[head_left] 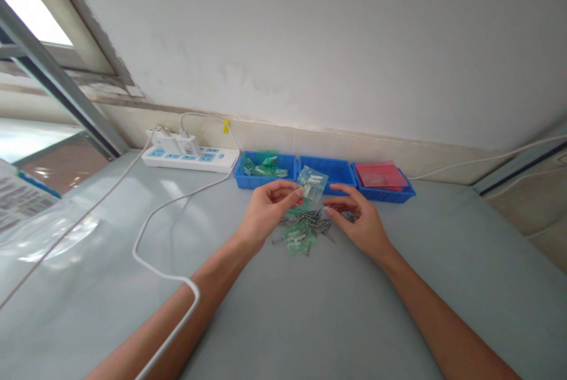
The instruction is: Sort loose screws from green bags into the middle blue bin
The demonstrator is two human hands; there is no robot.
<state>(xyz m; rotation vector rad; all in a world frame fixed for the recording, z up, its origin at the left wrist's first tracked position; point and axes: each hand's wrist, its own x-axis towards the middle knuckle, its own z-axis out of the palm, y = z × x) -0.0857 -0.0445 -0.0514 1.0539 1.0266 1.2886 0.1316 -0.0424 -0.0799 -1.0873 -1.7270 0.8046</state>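
Observation:
My left hand (271, 208) pinches the lower left edge of a clear plastic bag (312, 184) with several pale plugs inside. It is held up in front of the middle blue bin. Just right of the bag is my right hand (358, 217), its thumb and fingers apart and nothing seen between them. On the table between and below the hands lies a heap of metal screws (312, 220). A green-tinted bag (299, 240) of pale plugs rests on the front of the heap. Another greenish bag is partly covered by my left fingers.
Along the wall stand three blue bins: the left bin (243, 181) holds green bags, the middle bin (330, 163) sits beside it, and the right bin (390, 194) holds red sheets (381, 175). A power strip (217, 161) and white cable (137, 244) lie left, near a plastic package (26, 208).

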